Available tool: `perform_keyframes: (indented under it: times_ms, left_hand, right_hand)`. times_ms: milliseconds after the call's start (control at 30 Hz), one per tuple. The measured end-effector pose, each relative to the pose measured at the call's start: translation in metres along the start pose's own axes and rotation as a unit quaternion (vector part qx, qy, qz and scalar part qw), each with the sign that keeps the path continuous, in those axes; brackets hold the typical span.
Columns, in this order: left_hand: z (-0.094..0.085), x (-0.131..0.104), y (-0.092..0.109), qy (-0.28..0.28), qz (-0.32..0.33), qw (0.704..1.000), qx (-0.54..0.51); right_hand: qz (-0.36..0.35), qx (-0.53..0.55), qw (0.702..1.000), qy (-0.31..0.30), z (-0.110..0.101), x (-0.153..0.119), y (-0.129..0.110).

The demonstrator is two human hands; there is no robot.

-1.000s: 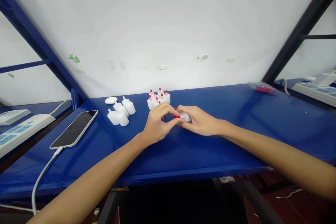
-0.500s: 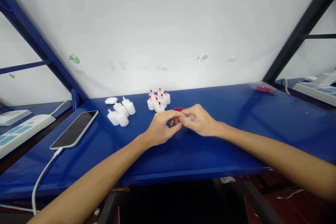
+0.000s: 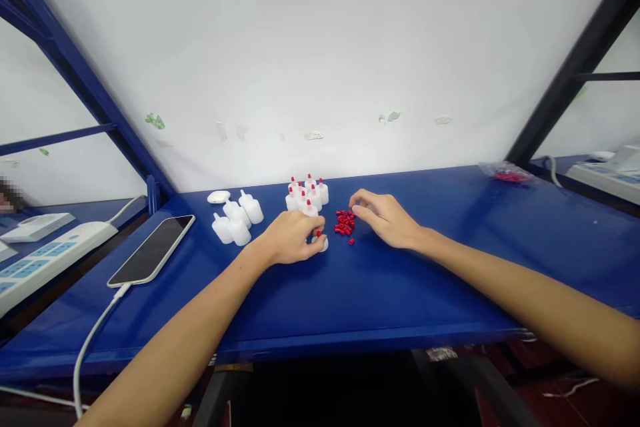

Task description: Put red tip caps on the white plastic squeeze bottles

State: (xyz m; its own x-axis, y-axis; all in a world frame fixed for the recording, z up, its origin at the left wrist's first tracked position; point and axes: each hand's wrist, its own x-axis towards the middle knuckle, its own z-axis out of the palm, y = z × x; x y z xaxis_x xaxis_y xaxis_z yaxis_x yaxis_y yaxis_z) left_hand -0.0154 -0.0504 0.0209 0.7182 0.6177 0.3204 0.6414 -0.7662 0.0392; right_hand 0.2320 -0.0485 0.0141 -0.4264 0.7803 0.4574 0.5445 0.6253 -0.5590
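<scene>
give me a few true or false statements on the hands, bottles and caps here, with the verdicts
1. The left hand holds a red-capped bottle. True.
2. A white cable is plugged into the smartphone. True.
3. The right hand rests on the smartphone. False: it is at the pile of loose red caps.
4. The white bottles nearest the smartphone wear red caps. False: their nozzles are bare.
5. A clear plastic bag lies toward the right end of the blue table. True.
</scene>
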Motion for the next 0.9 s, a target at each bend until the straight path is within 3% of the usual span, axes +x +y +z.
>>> perform_keyframes:
  times_ms: [167,333,433,533,600,667,767,900]
  left_hand:
    - [0.005,0.004,-0.005,0.015,-0.091,0.991,0.092]
    - [0.003,0.004,-0.011,0.122,-0.13,0.981,0.079]
    - [-0.007,0.001,-0.002,0.226,-0.025,0.972,0.057]
    - [-0.012,-0.003,0.035,0.289,0.199,0.935,0.048]
    - [-0.007,-0.003,0.069,0.278,0.345,0.896,-0.001]
    - [0.005,-0.001,0.099,0.228,0.446,0.864,-0.058]
    - [0.026,0.005,0.122,0.165,0.48,0.853,-0.123]
    - [0.039,0.008,0.118,0.175,0.456,0.865,-0.117]
  right_hand:
    - [-0.04,-0.016,0.999,-0.007,0.005,0.001,0.001]
    - [-0.036,0.003,0.999,0.006,0.008,-0.001,0.001]
    - [-0.008,0.018,1.0,-0.003,0.008,0.002,-0.004]
    - [-0.044,-0.023,0.999,-0.004,0.007,0.013,-0.018]
    - [-0.087,-0.081,0.993,-0.02,0.009,0.026,-0.033]
    - [-0.121,-0.113,0.986,-0.032,0.015,0.042,-0.051]
    - [-0.152,-0.053,0.985,-0.063,0.037,0.071,-0.078]
    - [-0.218,-0.043,0.974,-0.036,0.084,0.107,-0.107]
